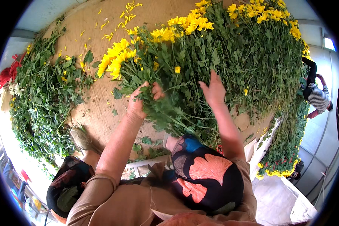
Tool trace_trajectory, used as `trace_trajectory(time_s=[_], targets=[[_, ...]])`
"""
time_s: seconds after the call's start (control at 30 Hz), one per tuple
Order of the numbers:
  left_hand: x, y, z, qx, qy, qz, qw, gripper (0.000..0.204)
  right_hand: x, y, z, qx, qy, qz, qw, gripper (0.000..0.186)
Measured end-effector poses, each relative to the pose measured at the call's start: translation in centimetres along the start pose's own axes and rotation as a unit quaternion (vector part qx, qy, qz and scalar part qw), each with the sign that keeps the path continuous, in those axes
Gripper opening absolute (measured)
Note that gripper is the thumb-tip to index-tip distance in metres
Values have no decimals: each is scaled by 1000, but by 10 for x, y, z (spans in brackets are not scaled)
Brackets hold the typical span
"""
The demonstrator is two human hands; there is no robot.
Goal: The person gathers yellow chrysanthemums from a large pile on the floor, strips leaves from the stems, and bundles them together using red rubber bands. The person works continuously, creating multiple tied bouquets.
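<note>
My left hand [138, 102] is closed around the leafy stems of a bunch of yellow chrysanthemums [118, 59], whose blooms point up and to the left. Some of its fingers are hidden among the leaves. To the right, my right hand [216, 92] is open, with thumb and fingers apart, over the stems of a wide heap of yellow chrysanthemums [237, 64]. That heap's blooms line its far edge, and its bare lower stems trail toward the near right.
Loose yellow petals [126, 19] lie on the tan board [73, 34]. Cut greenery [41, 94] is piled at the left, beside a red cloth [10, 73]. More flowers [282, 150] hang near a white sheet [254, 150]. Another person in a striped top [318, 98] is at the far right.
</note>
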State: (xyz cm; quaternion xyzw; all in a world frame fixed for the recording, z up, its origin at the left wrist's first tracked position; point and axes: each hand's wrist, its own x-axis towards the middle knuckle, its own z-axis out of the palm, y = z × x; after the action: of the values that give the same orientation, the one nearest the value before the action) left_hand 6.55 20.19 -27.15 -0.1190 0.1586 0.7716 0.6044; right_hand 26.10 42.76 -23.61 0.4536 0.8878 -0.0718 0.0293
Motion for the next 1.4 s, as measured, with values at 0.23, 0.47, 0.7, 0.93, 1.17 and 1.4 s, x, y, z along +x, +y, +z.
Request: trace_trajectory(time_s=[0.23, 0.47, 0.7, 0.93, 1.17, 1.4], targets=[[2, 7, 6, 41, 68, 7, 997, 31, 8, 26, 16, 193, 76, 25, 978, 37], [11, -2, 24, 87, 181, -29, 979, 53, -17, -18, -40, 422, 71, -40, 903, 35], [12, -3, 46, 142, 179, 17, 973, 81, -61, -110, -49, 329, 146, -228, 905, 46], [14, -22, 25, 167, 176, 27, 970, 92, -66, -131, -45, 203, 92, -272, 936, 55], [9, -16, 36, 165, 181, 49, 968, 30, -69, -127, -40, 159, -36, -309, 937, 53], [7, -6, 30, 103, 225, 40, 968, 27, 7, -51, -16, 225, 17, -56, 973, 26]])
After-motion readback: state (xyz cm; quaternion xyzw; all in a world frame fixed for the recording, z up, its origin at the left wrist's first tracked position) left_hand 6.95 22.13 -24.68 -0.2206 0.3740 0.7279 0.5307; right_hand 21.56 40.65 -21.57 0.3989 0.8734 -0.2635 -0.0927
